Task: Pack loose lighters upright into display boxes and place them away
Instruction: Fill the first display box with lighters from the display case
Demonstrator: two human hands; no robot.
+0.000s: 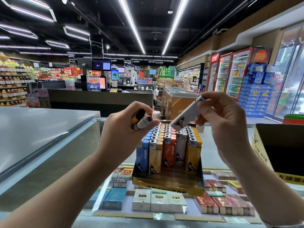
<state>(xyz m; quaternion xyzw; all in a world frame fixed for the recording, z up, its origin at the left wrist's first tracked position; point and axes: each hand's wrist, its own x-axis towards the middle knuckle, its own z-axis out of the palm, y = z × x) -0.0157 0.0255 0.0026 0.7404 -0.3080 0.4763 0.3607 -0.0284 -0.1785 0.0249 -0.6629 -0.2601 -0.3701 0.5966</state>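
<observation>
A yellow and blue display box (167,185) stands on the glass counter, filled with rows of upright lighters (169,145) in blue, gold, red, white and yellow. Above its left side, my left hand (121,130) is closed around two loose lighters (142,121), one yellow and black, one white. My right hand (223,119) holds a white lighter (187,115) tilted, its lower end just over the back rows of the box.
Cigarette packs (158,201) lie under the glass counter top (213,140). An open yellow and black carton (279,150) stands at the right. A grey counter (32,129) runs along the left. Checkout desks, shelves and drink fridges fill the shop beyond.
</observation>
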